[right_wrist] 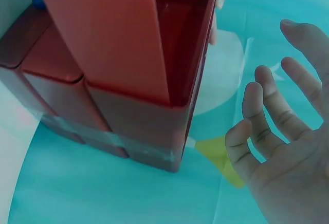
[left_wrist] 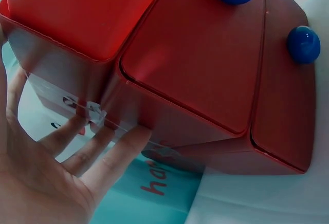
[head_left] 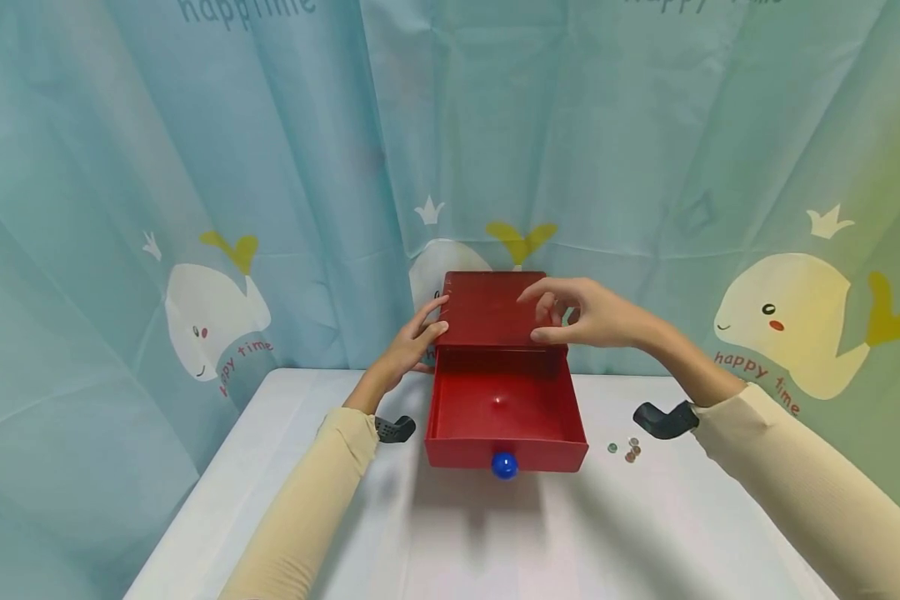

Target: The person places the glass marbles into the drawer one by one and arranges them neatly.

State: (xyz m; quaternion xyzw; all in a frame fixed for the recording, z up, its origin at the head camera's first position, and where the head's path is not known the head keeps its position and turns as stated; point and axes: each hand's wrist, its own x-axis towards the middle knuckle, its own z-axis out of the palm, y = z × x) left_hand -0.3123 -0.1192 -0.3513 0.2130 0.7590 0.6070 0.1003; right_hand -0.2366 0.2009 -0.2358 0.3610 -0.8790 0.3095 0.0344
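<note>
A red box of stacked drawers [head_left: 491, 310] stands at the back of the table, its top drawer [head_left: 461, 454] pulled out towards me. Nothing shows inside that drawer, and a blue knob [head_left: 505, 466] is on its front. Two lower drawers with blue knobs [left_wrist: 303, 44] appear pushed in in the left wrist view. Against the box's left side rests my left hand [head_left: 405, 352], fingers spread and mostly straight [left_wrist: 56, 178]. My right hand [head_left: 596, 315] hovers near the upper right edge of the box, fingers loosely bent [right_wrist: 288, 157], holding nothing and apart from the box.
Several small round pieces [head_left: 631, 457], like coins or buttons, lie on the white table [head_left: 330, 533] to the right of the drawer. A blue-green curtain [head_left: 307, 167] with whales hangs close behind the box. Black curved devices [head_left: 666, 421] sit at both wrists.
</note>
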